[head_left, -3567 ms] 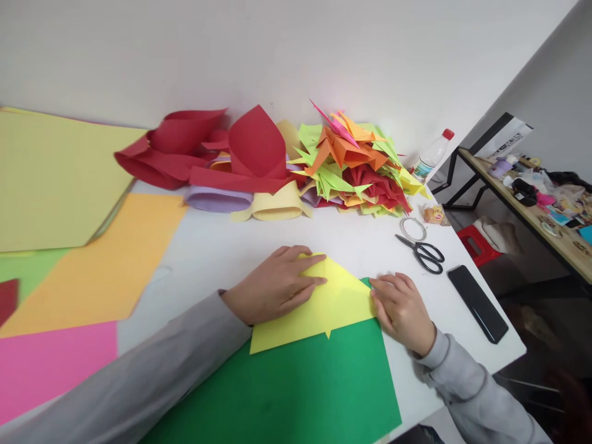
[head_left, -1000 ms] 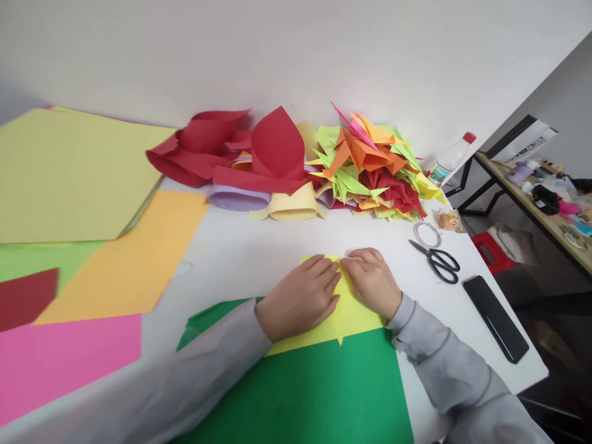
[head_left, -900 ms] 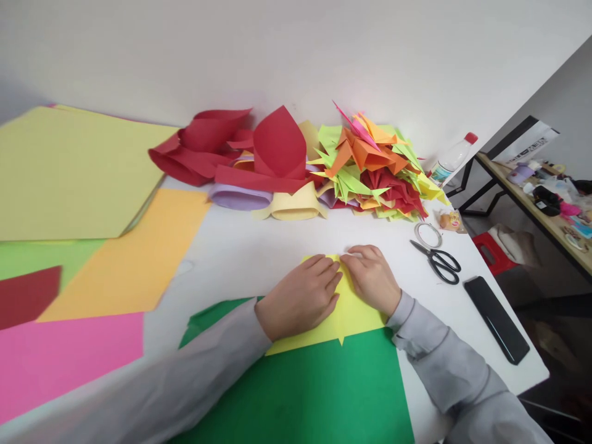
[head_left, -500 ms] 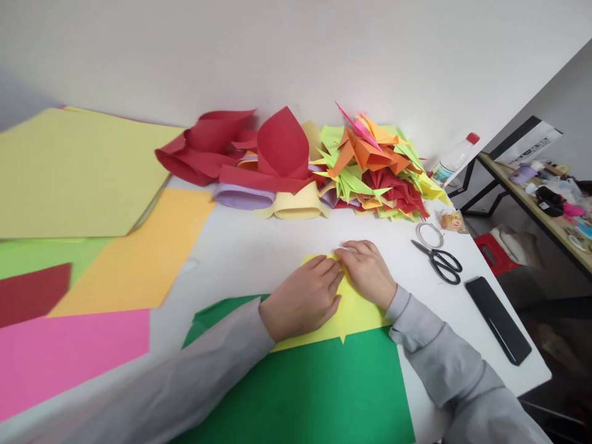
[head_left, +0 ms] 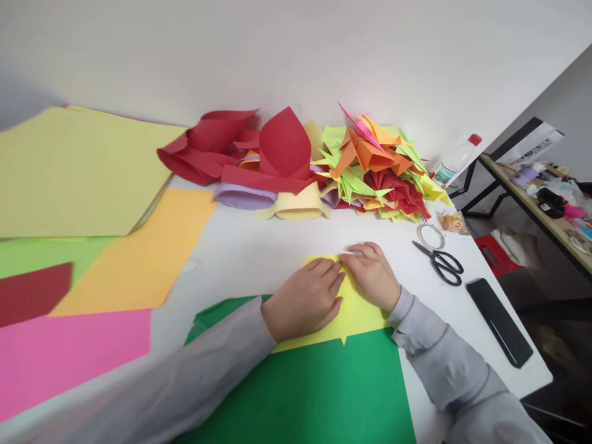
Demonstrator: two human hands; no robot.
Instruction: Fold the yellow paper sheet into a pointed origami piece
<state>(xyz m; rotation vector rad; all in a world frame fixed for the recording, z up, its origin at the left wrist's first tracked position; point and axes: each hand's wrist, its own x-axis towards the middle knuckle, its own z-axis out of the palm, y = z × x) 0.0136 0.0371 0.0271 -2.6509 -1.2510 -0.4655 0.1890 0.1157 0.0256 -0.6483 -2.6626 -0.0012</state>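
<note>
A folded yellow paper [head_left: 354, 313] lies on the white table [head_left: 259, 246], its near edge over a large green sheet [head_left: 314, 388]. My left hand [head_left: 305, 299] lies flat on the paper's left half, fingers stretched forward. My right hand [head_left: 374, 277] presses down beside it, fingertips curled at the paper's far tip next to the left fingertips. Both hands cover most of the yellow paper; only its near edge and a strip between the hands show.
A heap of folded paper shapes [head_left: 370, 166] and red curled sheets [head_left: 240, 148] lines the wall. Large yellow [head_left: 69, 172], orange [head_left: 143, 246] and pink [head_left: 60, 357] sheets lie left. Black scissors [head_left: 441, 264], a tape ring [head_left: 429, 234], a dark phone [head_left: 499, 320] and a bottle [head_left: 456, 161] sit right.
My right hand moved from the yellow paper's right corner to its far tip, beside the left fingertips. In the last second both hands barely shifted.
</note>
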